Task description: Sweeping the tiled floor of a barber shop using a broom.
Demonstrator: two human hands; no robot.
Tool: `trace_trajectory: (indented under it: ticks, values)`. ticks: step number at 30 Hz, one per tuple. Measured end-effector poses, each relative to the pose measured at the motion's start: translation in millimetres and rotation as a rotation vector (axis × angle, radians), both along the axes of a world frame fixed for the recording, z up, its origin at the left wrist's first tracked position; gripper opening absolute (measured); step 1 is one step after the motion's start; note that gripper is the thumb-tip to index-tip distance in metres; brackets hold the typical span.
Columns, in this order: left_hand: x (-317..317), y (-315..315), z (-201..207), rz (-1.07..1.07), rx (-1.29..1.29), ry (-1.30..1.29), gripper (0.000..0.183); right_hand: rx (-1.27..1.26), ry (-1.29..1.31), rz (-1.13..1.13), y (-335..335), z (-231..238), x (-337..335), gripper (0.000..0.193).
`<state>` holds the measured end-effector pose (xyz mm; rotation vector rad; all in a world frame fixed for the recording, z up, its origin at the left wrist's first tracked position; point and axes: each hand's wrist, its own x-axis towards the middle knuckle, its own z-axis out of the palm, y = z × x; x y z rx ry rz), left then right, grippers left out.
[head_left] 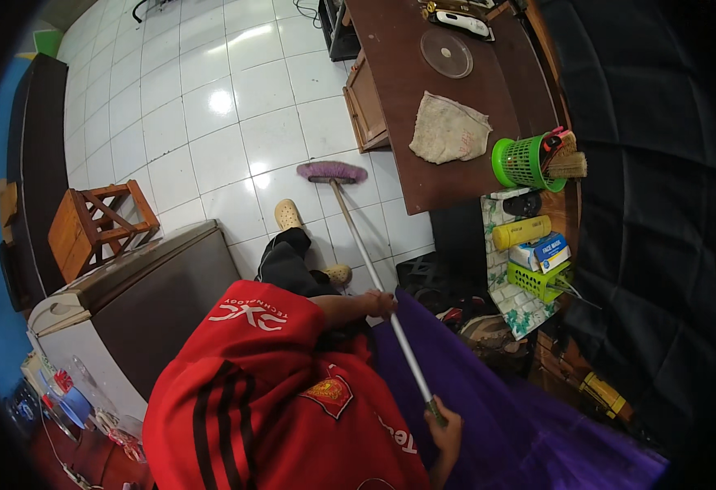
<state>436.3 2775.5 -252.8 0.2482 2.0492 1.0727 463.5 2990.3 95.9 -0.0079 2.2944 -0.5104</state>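
A long-handled broom [364, 245] slants across the middle of the view, its purple bristle head [333, 171] resting on the white tiled floor. Partway down the pale metal handle, my left hand [381, 304] is closed around it. My right hand [446, 429] grips the green upper end of the handle, close to my body. Just left of the broom are my feet in cream clogs [288, 215]. The fingers of both hands are partly hidden by the angle.
A brown desk [399, 106] at the right holds a cloth [450, 129], a round lid [446, 54] and a green basket [525, 162]. Shoes [489, 335] lie below a small shelf. Left are a wooden stool [97, 229] and a refrigerator [162, 286]. A purple cloth [489, 408] hangs beside me.
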Motion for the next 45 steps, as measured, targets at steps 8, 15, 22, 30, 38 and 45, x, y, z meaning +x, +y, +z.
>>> trace_trajectory:
  ticks: [8, 15, 22, 30, 38, 45]
  values:
    - [-20, -84, -16, 0.447, -0.153, 0.255, 0.025, -0.03, 0.084, 0.14, -82, -37, -60, 0.039]
    - [-39, -146, -35, 0.838, -0.321, 0.116, 0.035, -0.154, 0.168, 0.212, -148, -106, -54, 0.039]
    - [-33, -126, 10, 0.462, -0.31, 0.372, 0.029, -0.23, 0.139, 0.156, -112, -29, -40, 0.039]
    - [-17, -62, 34, 0.179, -0.014, 0.134, 0.027, 0.1, 0.202, 0.385, -94, 11, -19, 0.04]
    - [-15, -110, 1, 0.42, -0.191, 0.085, 0.025, 0.126, 0.127, 0.271, -140, -31, -35, 0.039]
    - [-56, -191, -23, 0.816, -0.42, 0.144, 0.02, 0.09, 0.275, 0.624, -196, -94, -72, 0.044]
